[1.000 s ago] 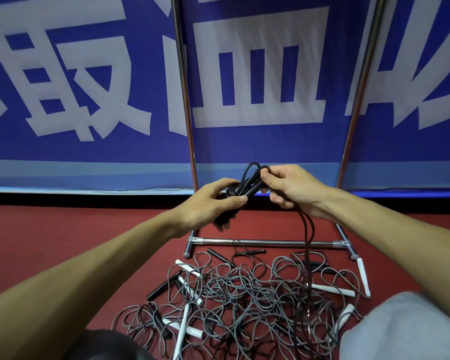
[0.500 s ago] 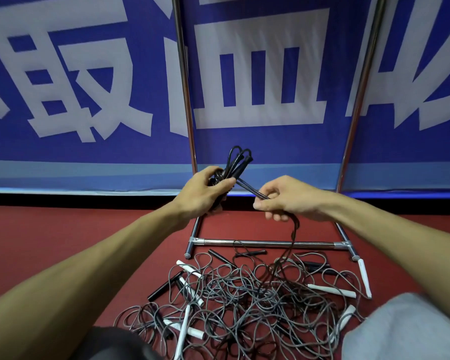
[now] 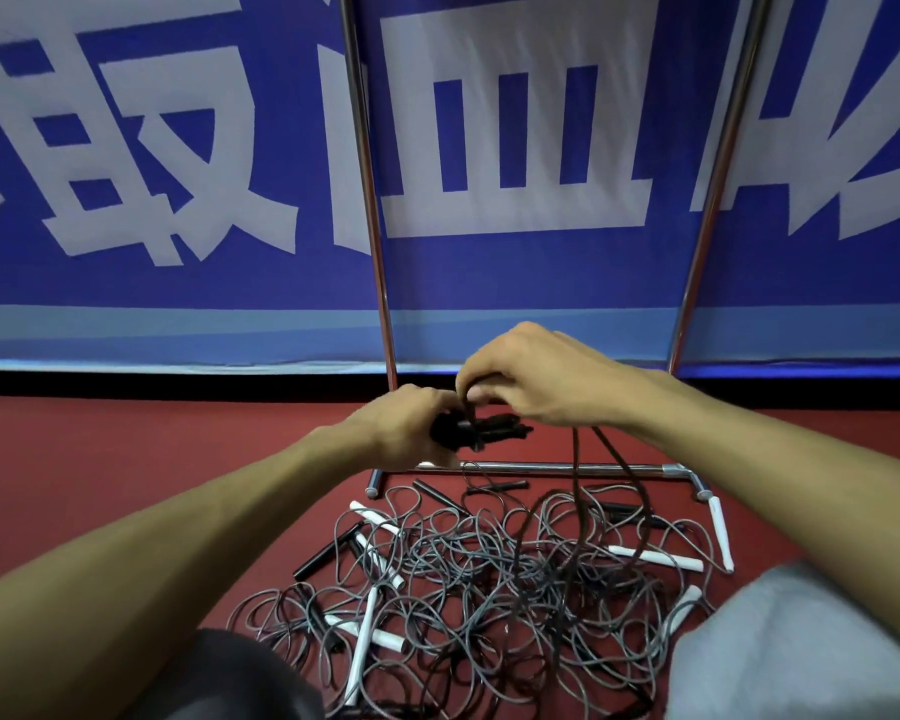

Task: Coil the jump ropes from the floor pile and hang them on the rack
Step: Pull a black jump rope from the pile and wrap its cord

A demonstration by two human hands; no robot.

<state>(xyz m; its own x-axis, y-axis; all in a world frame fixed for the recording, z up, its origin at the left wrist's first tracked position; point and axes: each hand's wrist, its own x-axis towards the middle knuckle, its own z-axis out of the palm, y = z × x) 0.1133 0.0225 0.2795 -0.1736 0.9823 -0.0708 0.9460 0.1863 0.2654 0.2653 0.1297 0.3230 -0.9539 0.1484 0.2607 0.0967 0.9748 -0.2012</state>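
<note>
My left hand (image 3: pixel 404 428) grips the black handles and gathered loops of a black jump rope (image 3: pixel 494 427), held level above the floor. My right hand (image 3: pixel 531 379) is over that bundle and pinches a strand of the same rope; its loose cord (image 3: pixel 583 491) hangs down into the pile. The floor pile (image 3: pixel 489 589) is a tangle of grey and black ropes with white and black handles, lying in front of the chrome rack (image 3: pixel 552 467). Only the rack's two uprights and its low cross bar show; its top is out of view.
A blue banner (image 3: pixel 178 200) with large white characters hangs behind the rack, above a black strip. The floor (image 3: pixel 126 459) is red. My knees, one dark (image 3: pixel 230 678) and one grey (image 3: pixel 801 652), sit at the bottom edge on both sides of the pile.
The bundle has tipped from upright to level and dropped lower. My right hand has moved up and over it, drawing the loose cord across the bundle.
</note>
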